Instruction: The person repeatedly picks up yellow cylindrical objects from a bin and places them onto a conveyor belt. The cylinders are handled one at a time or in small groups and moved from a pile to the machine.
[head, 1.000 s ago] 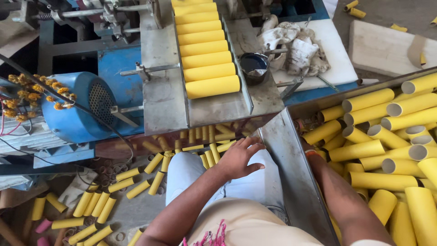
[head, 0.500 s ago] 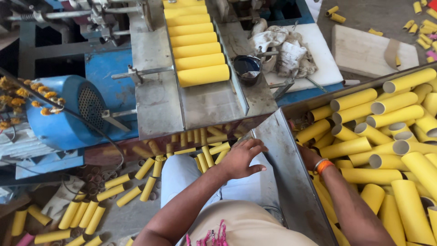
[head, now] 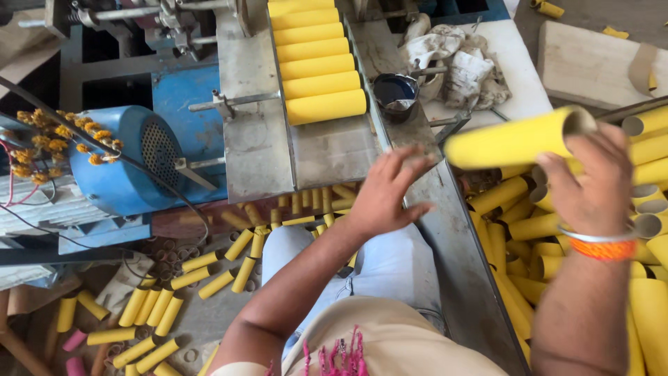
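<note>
**Inspector:** Two hands in view, both the wearer's own. Nearest the camera are the knees in pale blue trousers, with short yellow tubes scattered over the floor to the left.

**Clerk:** State of the right hand?

**Inspector:** The right hand, with an orange band at the wrist, is closed round a long yellow tube. The fingers wrap its open right end; the tube lies nearly level and is raised above the bin of yellow tubes at the right.

**Clerk:** And the left?

**Inspector:** The left hand holds nothing. Its fingers are spread and loosely extended over the near edge of the metal tray, just left of the held tube's free end. Whether the palm touches the metal I cannot tell.

**Clerk:** Beyond the hands?

**Inspector:** On the tray, a row of yellow tubes lies side by side, running away from the wearer. Just right of it stands a small dark cup, then a bundle of stained rags on a white surface. To the left sits a blue motor with a vented end cover and trailing wires.
</note>
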